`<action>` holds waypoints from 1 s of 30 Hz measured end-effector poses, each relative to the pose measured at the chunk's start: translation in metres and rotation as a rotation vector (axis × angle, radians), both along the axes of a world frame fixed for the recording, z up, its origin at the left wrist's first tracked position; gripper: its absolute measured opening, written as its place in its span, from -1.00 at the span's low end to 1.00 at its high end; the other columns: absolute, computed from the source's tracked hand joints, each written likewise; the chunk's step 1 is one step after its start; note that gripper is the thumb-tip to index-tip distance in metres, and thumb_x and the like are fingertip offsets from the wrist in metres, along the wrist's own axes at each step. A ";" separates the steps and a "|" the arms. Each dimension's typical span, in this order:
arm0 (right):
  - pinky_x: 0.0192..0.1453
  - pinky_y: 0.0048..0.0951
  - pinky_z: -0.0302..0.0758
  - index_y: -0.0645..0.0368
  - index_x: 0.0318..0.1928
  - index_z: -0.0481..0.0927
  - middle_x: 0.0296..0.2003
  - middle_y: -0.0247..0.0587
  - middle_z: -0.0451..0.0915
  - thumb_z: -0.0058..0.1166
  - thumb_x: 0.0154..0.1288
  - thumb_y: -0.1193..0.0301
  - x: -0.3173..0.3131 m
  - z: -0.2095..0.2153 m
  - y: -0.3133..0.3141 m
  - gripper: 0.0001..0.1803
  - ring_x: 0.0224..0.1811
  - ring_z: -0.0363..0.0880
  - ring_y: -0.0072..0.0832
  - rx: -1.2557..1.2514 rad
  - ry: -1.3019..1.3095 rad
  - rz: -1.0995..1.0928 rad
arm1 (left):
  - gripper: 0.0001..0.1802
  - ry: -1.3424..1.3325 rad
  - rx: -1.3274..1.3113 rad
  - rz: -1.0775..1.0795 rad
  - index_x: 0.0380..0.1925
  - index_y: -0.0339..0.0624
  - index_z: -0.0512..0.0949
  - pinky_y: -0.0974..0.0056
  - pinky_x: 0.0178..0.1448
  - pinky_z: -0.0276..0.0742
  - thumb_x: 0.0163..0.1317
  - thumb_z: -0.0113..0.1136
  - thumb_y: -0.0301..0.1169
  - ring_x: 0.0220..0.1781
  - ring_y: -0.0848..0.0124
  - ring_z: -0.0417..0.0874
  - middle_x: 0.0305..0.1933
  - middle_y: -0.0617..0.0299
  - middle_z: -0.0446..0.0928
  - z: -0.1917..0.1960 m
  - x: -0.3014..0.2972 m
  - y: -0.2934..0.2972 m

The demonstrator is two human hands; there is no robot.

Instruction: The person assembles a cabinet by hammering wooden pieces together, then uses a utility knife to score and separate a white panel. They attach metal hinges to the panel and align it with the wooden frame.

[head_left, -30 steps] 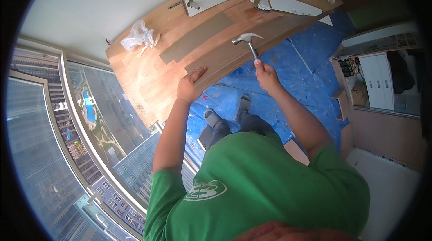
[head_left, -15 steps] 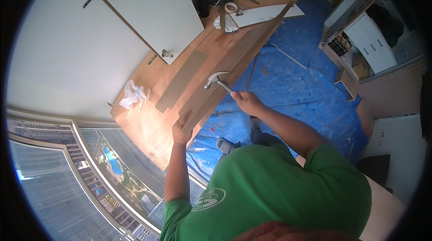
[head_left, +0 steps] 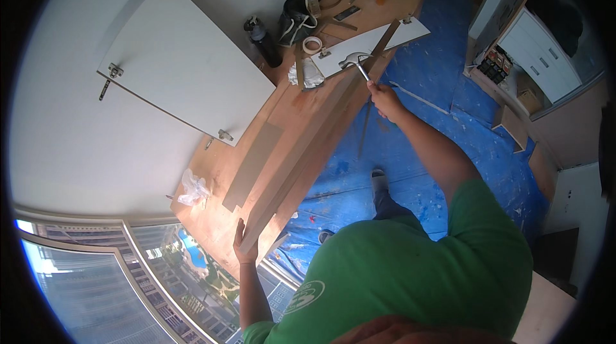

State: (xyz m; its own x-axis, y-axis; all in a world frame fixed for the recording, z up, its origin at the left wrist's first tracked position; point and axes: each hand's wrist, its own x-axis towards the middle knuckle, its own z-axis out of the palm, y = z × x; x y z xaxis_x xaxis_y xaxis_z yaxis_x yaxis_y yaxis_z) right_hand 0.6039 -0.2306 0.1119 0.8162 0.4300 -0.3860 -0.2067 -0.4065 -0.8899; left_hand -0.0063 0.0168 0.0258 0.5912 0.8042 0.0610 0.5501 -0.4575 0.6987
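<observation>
A long brown wooden board [head_left: 296, 154] runs slantwise along the near side of the wooden worktop. My left hand [head_left: 246, 246] is wrapped round its near end, by the window. At the far right, my right hand [head_left: 386, 100] grips the handle of a claw hammer [head_left: 355, 61]. The steel hammer head appears over the board's far part; whether it touches the board I cannot tell. A shorter grey-brown board [head_left: 255, 165] lies flat on the worktop, left of the long one.
The worktop [head_left: 221, 197] bears a crumpled plastic bag [head_left: 194, 188], a tape roll [head_left: 312, 45], a white panel [head_left: 403, 34] and a black bottle [head_left: 263, 42]. A white cabinet door [head_left: 189, 61] leans against the wall. Blue sheeting [head_left: 410, 151] covers the floor, with a thin dark strip [head_left: 366, 127].
My right hand has carried the hammer farther along the board toward its far end. My left hand stays at the near end. The view has shifted and my feet have moved.
</observation>
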 end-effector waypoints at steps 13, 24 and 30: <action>-0.59 -0.44 0.26 0.10 -0.35 0.47 -0.63 -0.41 0.32 0.30 0.46 0.05 0.159 -0.009 -0.060 -0.56 -0.67 0.33 -0.53 0.319 -0.058 -0.445 | 0.02 -0.145 -0.170 0.683 0.62 -0.29 -0.03 0.09 0.56 0.36 0.35 0.43 -0.32 0.51 0.06 0.47 0.51 -0.24 0.36 -0.019 0.040 -0.068; -0.66 -0.31 0.26 0.20 -0.30 0.54 -0.61 -0.33 0.38 0.27 0.35 0.42 0.168 -0.107 -0.162 -0.83 -0.71 0.34 -0.49 0.015 0.292 -0.568 | -0.30 -0.131 -0.135 0.992 0.32 -0.64 0.35 -0.09 0.44 0.50 0.51 0.12 -0.13 0.40 -0.16 0.55 0.41 -0.46 0.41 -0.039 0.107 -0.107; -0.61 -0.31 0.30 0.23 -0.30 0.58 -0.59 -0.32 0.45 0.25 0.34 0.40 0.258 -0.105 -0.138 -0.84 -0.66 0.41 -0.46 -0.062 0.128 -0.434 | -0.28 -0.171 -0.178 1.105 0.43 -0.62 0.21 -0.06 0.55 0.41 0.54 0.04 -0.18 0.52 -0.13 0.42 0.51 -0.44 0.31 -0.040 0.151 -0.123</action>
State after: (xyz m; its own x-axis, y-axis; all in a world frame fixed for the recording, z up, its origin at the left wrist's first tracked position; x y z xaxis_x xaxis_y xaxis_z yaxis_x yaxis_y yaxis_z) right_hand 0.8619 -0.3683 0.0067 0.8595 0.0315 -0.5101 -0.4768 -0.3098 -0.8226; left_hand 0.1452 -0.1064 -0.0143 -0.4543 0.8858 -0.0946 0.4822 0.3338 0.8100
